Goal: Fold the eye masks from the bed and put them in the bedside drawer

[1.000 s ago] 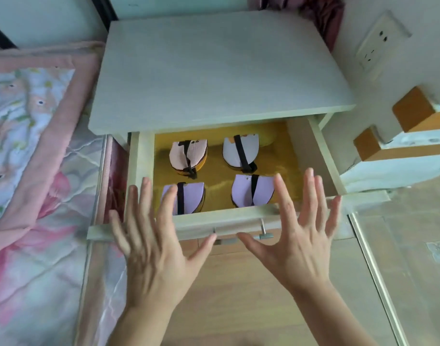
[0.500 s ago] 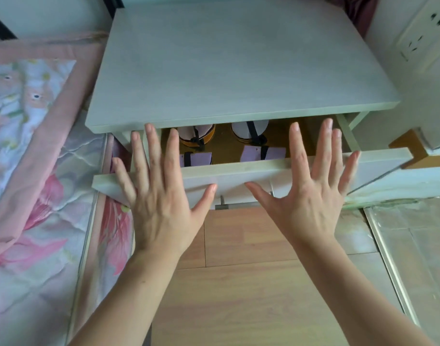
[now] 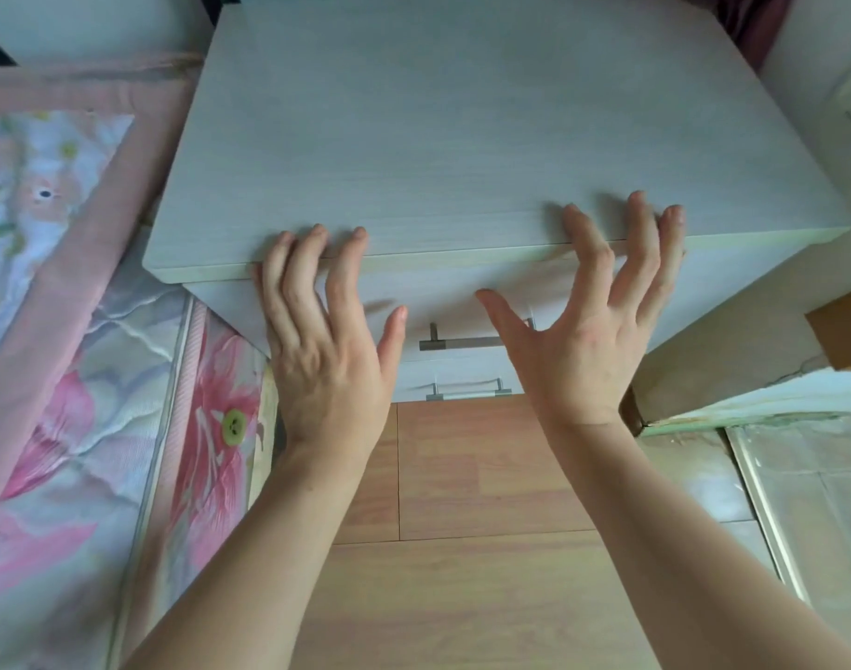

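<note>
Nearest, at the bottom of the frame, two bare forearms reach up over the wooden floor [image 3: 462, 597]. Mid-frame, the left hand [image 3: 327, 360] and right hand [image 3: 583, 350] press flat against the drawer [image 3: 438, 297] front, each grip released, fingers spread, grasping nothing. The drawer sits flush under the nightstand [image 3: 462, 137] top, its handle [image 3: 462, 341] between the thumbs. The eye masks are not visible, presumably shut inside. The closing step looks finished; next, simply withdraw both hands. The bed [image 3: 51, 331] lies at left.

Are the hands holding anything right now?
No. Both the left hand and right hand are spread open at the closed drawer front, holding nothing.
</note>
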